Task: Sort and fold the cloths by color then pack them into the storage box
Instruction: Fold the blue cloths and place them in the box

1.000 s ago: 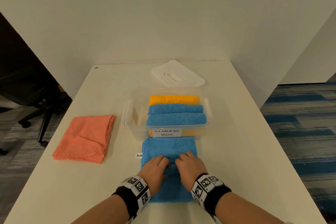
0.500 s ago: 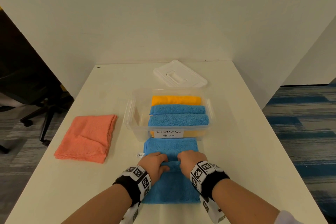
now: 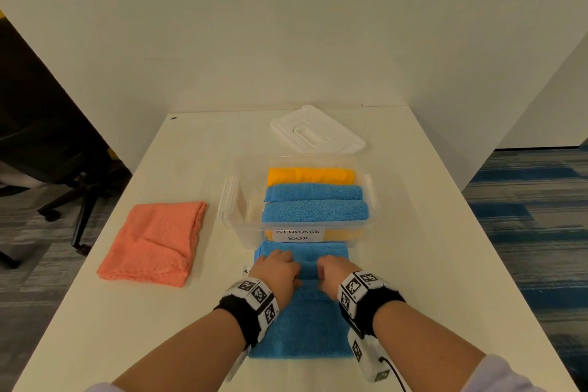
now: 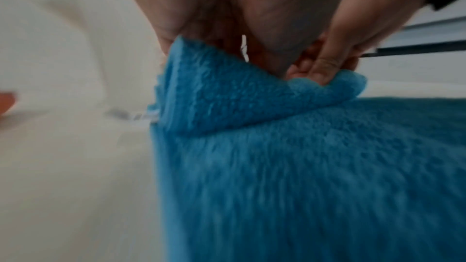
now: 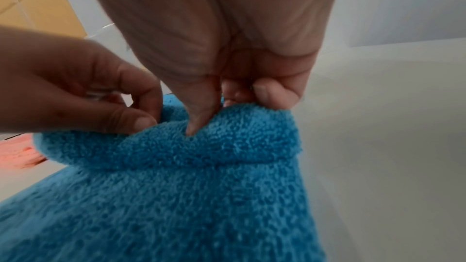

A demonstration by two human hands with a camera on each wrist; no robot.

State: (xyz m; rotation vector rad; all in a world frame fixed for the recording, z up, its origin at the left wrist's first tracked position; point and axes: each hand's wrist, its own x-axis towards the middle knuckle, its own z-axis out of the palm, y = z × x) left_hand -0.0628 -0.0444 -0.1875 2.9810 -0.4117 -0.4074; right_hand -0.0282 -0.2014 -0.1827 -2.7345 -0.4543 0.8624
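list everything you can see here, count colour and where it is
blue cloth on table: 1, blue, front of the box, gripped by both hands
blue cloths in box: 2, blue, folded, near side
yellow cloth: 1 seen on top, yellow, far side of box
storage box: 1, clear, labelled, table centre
lid: 1, white, behind the box
coral cloth: 1, coral, folded, left of box
table: 1, cream
office chair: 1, black, floor at left
left hand: pinches blue cloth
right hand: pinches blue cloth

Cream walls, white table, striped blue carpet.
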